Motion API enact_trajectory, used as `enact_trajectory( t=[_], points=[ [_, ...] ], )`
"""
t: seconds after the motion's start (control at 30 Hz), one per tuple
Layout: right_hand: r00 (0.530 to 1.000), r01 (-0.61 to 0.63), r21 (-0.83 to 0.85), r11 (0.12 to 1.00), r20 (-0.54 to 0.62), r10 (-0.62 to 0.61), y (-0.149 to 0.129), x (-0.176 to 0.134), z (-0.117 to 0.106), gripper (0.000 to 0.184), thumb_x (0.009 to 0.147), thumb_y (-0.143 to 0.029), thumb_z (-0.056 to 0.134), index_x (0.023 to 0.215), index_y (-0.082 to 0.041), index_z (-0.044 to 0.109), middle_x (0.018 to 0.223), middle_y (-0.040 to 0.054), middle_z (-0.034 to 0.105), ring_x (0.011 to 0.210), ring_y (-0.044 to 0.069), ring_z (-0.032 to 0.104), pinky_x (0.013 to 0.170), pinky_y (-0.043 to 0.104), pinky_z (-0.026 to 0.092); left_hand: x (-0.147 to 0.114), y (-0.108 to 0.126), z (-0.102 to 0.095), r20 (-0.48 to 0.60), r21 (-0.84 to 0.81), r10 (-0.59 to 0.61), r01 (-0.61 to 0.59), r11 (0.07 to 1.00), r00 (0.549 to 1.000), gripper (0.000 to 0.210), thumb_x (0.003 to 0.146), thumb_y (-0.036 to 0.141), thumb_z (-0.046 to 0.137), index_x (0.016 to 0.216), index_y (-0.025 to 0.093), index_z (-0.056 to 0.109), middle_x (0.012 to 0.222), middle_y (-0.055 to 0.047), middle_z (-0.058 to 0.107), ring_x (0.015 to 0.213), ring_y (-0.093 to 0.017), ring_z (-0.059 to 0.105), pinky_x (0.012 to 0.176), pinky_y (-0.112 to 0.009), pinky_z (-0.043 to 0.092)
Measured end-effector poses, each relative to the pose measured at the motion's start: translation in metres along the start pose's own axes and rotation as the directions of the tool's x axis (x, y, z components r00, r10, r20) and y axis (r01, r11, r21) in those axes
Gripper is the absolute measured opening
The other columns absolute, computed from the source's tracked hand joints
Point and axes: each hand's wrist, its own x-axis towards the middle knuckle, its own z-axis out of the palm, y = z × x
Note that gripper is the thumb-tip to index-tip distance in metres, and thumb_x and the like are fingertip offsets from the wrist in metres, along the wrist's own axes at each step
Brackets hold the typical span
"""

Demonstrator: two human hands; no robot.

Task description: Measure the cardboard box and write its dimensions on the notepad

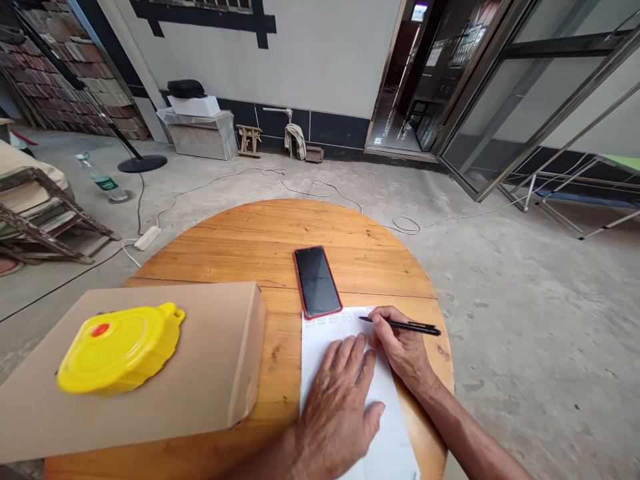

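Observation:
My right hand [397, 343] grips a black pen [413, 326], its tip over the upper right part of a white sheet of paper [387, 427]. Small handwritten lines run along the top of the sheet; I cannot read them. Flat on the paper lies my left hand [340, 393], fingers stretched out and holding nothing. A smartphone [318, 281] in a red case, screen dark, rests at the sheet's top edge. Whether the pen tip touches the paper is hard to tell.
The round wooden table [280, 240] carries a cardboard box [210, 360] on the left, with a yellow plastic case [125, 347] on top. Beyond are a power strip [148, 238], loose cables, a plastic bottle [103, 179], a round-based stand [143, 163] and a wooden chair [45, 213].

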Motion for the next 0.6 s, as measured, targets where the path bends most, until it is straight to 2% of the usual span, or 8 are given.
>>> enact_trajectory(
  t=[0.13, 0.43, 0.6],
  points=[
    [0.997, 0.073, -0.078, 0.994, 0.014, -0.072, 0.0022, 0.0006, 0.0001, 0.019, 0.093, -0.03, 0.05, 0.086, -0.018, 0.062, 0.064, -0.0011, 0.057, 0.049, 0.011, 0.051, 0.05, 0.024, 0.043, 0.0005, -0.0005, -0.0012, 0.013, 0.011, 0.013, -0.013, 1.0, 1.0, 0.061, 0.095, 0.055, 0.037, 0.145, 0.02, 0.036, 0.155, -0.009, 0.032, 0.142, -0.027, 0.029, 0.119, -0.047, 0.029],
    [0.979, 0.204, -0.164, 0.965, 0.029, -0.202, 0.0046, 0.0012, 0.0, 0.015, 0.094, -0.023, 0.05, 0.088, -0.019, 0.064, 0.081, 0.0017, 0.066, 0.072, 0.014, 0.061, 0.068, 0.024, 0.048, -0.0009, 0.0004, -0.0013, 0.004, 0.016, 0.009, -0.009, 1.0, 1.0, 0.063, 0.094, 0.055, 0.039, 0.146, 0.021, 0.033, 0.156, -0.009, 0.029, 0.144, -0.026, 0.026, 0.119, -0.046, 0.028],
    [0.977, 0.211, -0.17, 0.963, 0.035, -0.208, 0.0038, 0.0032, 0.0008, 0.016, 0.093, -0.022, 0.05, 0.087, -0.018, 0.064, 0.081, 0.002, 0.067, 0.073, 0.014, 0.062, 0.069, 0.024, 0.049, -0.0008, 0.0, -0.0016, 0.01, 0.001, 0.006, -0.006, 1.0, 1.0, 0.061, 0.094, 0.055, 0.038, 0.145, 0.021, 0.035, 0.157, -0.007, 0.028, 0.144, -0.026, 0.025, 0.12, -0.045, 0.025]
  ],
)
